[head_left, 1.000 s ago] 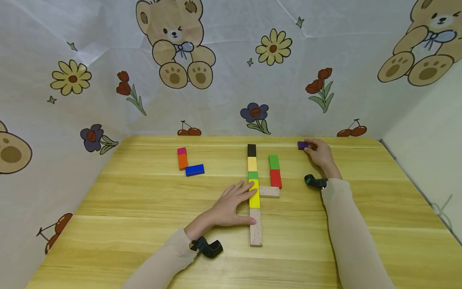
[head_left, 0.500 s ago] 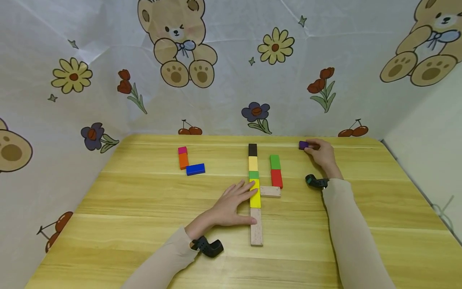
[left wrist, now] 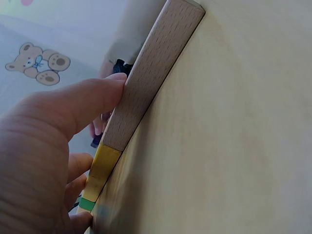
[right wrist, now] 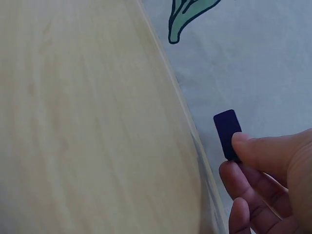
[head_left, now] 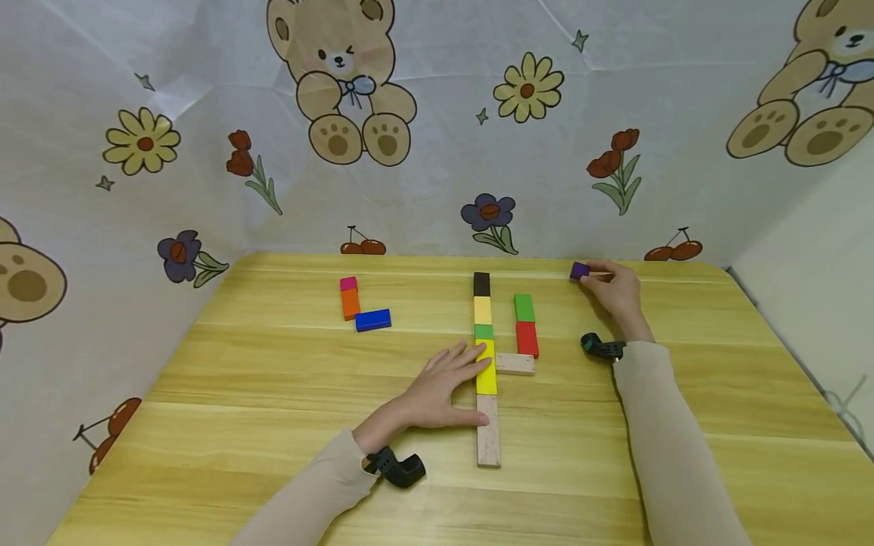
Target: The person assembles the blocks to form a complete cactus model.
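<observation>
Toy blocks on a wooden table (head_left: 273, 425), with places given from the yellow block (head_left: 487, 379). The left hand (head_left: 437, 390) is spread wide, its fingertips against the yellow block, part of whose top they cover, and its thumb at the long wooden block (head_left: 488, 444) adjoining on the near side. In the left wrist view this hand hides most of the row's far part. The right hand (head_left: 617, 292) pinches the purple block (head_left: 579, 271) between thumb and fingers, well to the right of and beyond the yellow block; the thumb tip covers part of its face, which looks nearly black in the right wrist view, and whether it touches the table cannot be told. In line beyond the yellow block lie the small green block (head_left: 483, 331), cream block (head_left: 482, 309) and black block (head_left: 481, 284). At its right side is the short wooden block (head_left: 515, 364); farther out on that side, the red block (head_left: 527, 339) and larger green block (head_left: 523, 308). Well left and beyond: the blue block (head_left: 372, 320), orange block (head_left: 350, 303) and pink block (head_left: 348, 283). Both sleeves (head_left: 683, 447) are cut off at the head view's lower edge
</observation>
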Demonstrator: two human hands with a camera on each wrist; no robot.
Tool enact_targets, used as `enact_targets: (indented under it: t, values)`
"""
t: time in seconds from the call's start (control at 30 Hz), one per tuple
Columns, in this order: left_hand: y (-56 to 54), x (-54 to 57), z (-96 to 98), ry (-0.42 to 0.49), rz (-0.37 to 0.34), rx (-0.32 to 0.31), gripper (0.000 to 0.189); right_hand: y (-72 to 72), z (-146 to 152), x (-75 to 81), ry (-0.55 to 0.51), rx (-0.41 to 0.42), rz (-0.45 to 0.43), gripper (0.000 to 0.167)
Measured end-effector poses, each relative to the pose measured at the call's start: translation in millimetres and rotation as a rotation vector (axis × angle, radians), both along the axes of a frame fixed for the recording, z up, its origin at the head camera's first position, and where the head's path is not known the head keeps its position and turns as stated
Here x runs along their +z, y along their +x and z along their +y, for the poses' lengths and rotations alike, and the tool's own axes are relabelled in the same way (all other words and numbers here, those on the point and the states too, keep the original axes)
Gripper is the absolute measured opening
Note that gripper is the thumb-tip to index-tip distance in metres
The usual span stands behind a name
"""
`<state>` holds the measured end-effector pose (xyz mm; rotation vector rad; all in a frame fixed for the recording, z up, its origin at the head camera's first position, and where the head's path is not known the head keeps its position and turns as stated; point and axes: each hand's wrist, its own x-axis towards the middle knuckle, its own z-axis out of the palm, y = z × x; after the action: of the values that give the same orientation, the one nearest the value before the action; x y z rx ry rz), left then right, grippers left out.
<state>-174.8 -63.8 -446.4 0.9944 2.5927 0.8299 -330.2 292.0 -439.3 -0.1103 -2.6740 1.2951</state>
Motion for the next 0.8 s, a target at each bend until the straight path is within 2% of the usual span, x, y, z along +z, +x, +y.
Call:
enact_targets:
  t: [0.33, 0.57, 0.67, 0.8]
  values:
    - [-0.1, 0.8, 0.3, -0.001, 0.003, -0.011, 0.087, 8.2, -22.3, 30.1, -0.045, -0.019, -0.022, 0.043]
    - [0.2, 1.3, -0.8, 0.007, 0.001, -0.006, 0.087, 4.8, -51.9, 64.2, -0.051, 0.038, 0.023, 0.041]
    - [0.3, 1.2, -0.9, 0.006, 0.008, -0.002, 0.087, 1.1, -66.5, 77.8, -0.061, 0.068, 0.01, 0.041]
    - [0.3, 0.7, -0.6, 0.009, 0.01, -0.005, 0.087, -5.6, -85.3, 86.3, -0.094, 0.117, -0.021, 0.04]
